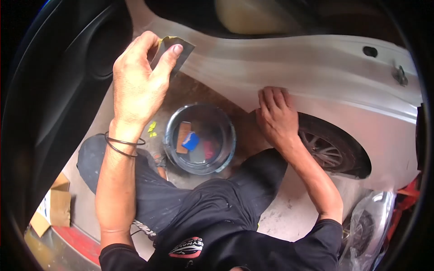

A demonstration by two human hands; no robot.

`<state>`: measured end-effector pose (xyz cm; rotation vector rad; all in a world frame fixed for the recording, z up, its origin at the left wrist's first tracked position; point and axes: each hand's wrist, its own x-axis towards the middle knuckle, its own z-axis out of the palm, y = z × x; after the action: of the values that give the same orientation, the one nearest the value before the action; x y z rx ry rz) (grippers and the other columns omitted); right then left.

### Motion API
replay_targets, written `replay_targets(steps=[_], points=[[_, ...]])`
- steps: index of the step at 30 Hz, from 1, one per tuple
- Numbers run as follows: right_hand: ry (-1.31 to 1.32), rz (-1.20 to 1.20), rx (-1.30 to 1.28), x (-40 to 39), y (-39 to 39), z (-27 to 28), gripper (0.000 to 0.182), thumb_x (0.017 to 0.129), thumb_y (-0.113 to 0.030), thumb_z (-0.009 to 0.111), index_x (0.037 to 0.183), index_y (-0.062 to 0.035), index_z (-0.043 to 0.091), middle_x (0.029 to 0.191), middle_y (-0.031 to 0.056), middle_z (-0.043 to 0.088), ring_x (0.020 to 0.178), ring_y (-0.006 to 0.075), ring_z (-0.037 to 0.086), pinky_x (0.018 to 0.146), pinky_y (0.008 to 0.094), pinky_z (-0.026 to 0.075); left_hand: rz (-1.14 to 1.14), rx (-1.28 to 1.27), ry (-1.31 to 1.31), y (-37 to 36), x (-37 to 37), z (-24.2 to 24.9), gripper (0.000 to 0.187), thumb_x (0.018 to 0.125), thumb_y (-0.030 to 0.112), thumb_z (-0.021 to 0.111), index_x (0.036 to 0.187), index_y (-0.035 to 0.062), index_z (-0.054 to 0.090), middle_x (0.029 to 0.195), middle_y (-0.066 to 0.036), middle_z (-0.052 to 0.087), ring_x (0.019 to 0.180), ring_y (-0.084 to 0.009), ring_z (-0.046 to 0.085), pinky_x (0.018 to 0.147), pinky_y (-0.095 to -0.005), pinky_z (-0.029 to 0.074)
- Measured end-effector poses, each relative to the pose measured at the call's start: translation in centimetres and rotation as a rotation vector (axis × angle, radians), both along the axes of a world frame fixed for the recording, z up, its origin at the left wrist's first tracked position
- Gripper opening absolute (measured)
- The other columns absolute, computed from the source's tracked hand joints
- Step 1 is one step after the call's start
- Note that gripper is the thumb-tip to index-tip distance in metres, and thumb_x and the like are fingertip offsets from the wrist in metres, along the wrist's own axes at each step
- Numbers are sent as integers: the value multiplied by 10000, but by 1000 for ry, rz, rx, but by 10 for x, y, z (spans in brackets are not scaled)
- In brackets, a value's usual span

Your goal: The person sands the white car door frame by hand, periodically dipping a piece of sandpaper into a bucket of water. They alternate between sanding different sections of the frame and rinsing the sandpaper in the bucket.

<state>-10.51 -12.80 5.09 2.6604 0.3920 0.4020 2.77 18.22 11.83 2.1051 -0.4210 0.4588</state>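
Observation:
My left hand (142,77) is raised at the upper left, pinching a folded dark sheet (184,56) with a yellowish edge, like sandpaper, between thumb and fingers. Behind the sheet runs the pale car sill; whether they touch is unclear. My right hand (278,117) rests flat, fingers extended, on the lower edge of the pale car body panel (334,77), just above the wheel (323,149). Between my arms, on the floor, stands a round basin (169,153) of water, with a brown block (183,135), a blue piece (191,141) and something pink (208,149) inside.
An open dark car door (58,90) fills the left side. Small yellow-green scraps (152,127) lie beside the basin. A cardboard box (58,207) stands at lower left, near a red panel (81,241). A plastic-wrapped part (368,226) is at lower right. My legs flank the basin.

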Motion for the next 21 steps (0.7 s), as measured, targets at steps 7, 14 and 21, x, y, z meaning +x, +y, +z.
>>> replay_targets(steps=[7, 14, 21], points=[[214, -15, 24, 57, 32, -122, 504, 940, -211, 635, 1393, 4, 682, 1389, 182, 649, 1352, 363, 556, 1151, 517, 465, 30, 49, 172, 20, -17, -15, 261, 1003, 218, 800, 973, 20, 633, 717, -77, 530, 661, -152, 456, 630, -340, 443], [-6, 6, 88, -11, -32, 51, 536, 859, -199, 760, 1366, -46, 673, 1227, 127, 689, 1187, 333, 634, 1056, 491, 514, -118, -89, 111, -14, -11, -26, 166, 1041, 149, 728, 1144, 35, 667, 804, -193, 700, 688, -267, 694, 687, -379, 524], [-195, -159, 302, -73, -24, 148, 343, 1000, -139, 744, 1327, -43, 711, 1238, 177, 746, 1168, 360, 706, 1052, 476, 534, -289, -245, 353, -75, -40, -37, 224, 1027, 209, 732, 1149, 23, 754, 946, -202, 787, 869, -283, 787, 799, -423, 592]])
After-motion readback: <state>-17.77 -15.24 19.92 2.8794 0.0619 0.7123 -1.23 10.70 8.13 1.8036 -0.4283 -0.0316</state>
